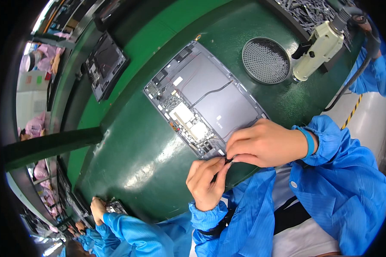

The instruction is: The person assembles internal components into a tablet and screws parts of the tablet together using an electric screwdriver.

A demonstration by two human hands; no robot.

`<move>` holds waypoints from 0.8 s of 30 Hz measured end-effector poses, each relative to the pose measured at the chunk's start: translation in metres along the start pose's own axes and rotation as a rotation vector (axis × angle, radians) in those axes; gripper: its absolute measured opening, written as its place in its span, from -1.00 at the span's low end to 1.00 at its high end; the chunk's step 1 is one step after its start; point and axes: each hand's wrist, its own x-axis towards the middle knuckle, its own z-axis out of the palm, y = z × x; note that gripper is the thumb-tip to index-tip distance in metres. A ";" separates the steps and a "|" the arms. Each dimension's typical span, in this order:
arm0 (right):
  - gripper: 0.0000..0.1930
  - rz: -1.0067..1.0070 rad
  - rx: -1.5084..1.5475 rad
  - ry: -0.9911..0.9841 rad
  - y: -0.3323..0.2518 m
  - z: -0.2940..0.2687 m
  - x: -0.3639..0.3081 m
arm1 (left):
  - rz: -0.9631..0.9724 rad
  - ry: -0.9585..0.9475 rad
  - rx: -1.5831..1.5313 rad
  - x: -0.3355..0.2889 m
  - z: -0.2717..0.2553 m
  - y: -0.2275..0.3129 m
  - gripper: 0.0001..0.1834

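An opened tablet-like device (218, 98) lies at a slant on the green table, its circuit board (184, 115) and large grey panels exposed. A dark cable crosses the panels. At its near corner my two hands meet, fingertips together. My left hand (206, 180) pinches a small dark piece (228, 161) between thumb and forefinger. My right hand (266, 143), with a blue band at the wrist, has its thumb and fingers closed on the same piece. What the piece is cannot be made out; the fingers cover most of it.
A round black mesh dish (266, 60) sits beyond the device, beside a cream-coloured tool (319, 51) on a hose. A bin of dark strips (309, 17) stands behind. Another opened device (103, 66) rests on the green strip at left. A co-worker's hand (98, 210) is at lower left.
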 end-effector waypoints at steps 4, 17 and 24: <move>-0.90 0.031 0.027 -0.107 0.007 0.006 0.003 | -0.026 -0.014 0.019 -0.001 -0.005 0.000 -0.81; -0.91 0.031 -0.089 -0.191 0.006 -0.005 0.005 | -0.021 -0.004 0.219 -0.005 -0.001 0.006 -0.69; -0.94 0.022 -0.009 -0.009 0.005 -0.019 -0.005 | 0.148 -0.045 0.446 -0.008 0.009 -0.004 -0.55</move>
